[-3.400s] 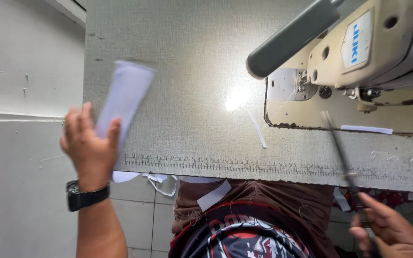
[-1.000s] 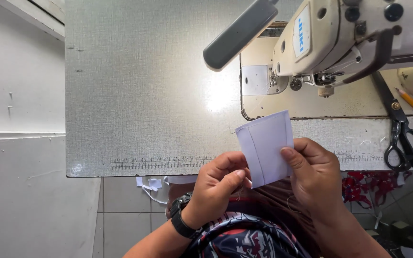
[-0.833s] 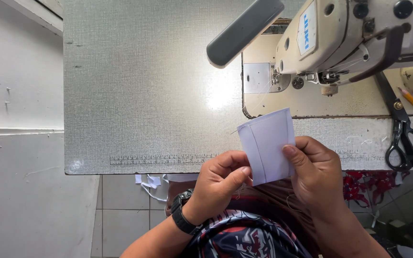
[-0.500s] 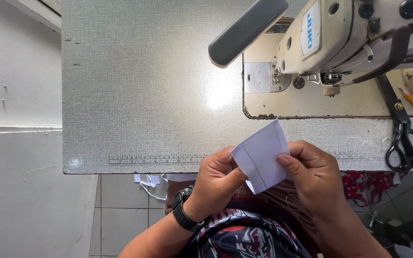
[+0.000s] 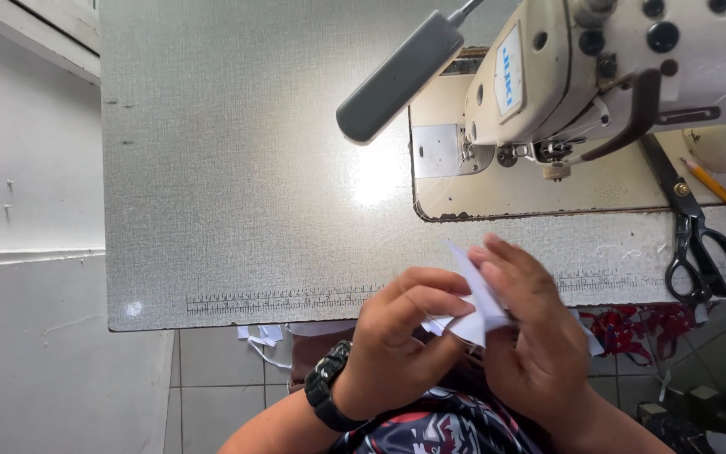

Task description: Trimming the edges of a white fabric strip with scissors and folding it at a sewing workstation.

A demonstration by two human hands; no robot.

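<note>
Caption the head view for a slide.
Both hands, left hand and right hand, fold a small white fabric piece at the sewing machine table's edge.

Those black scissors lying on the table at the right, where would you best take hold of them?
By the looped handles of the scissors, coming from the table's near edge. The loops lie closest to the person, flat and open on the table, while the shut blades point away under the sewing machine. The right hand is nearer.
</note>
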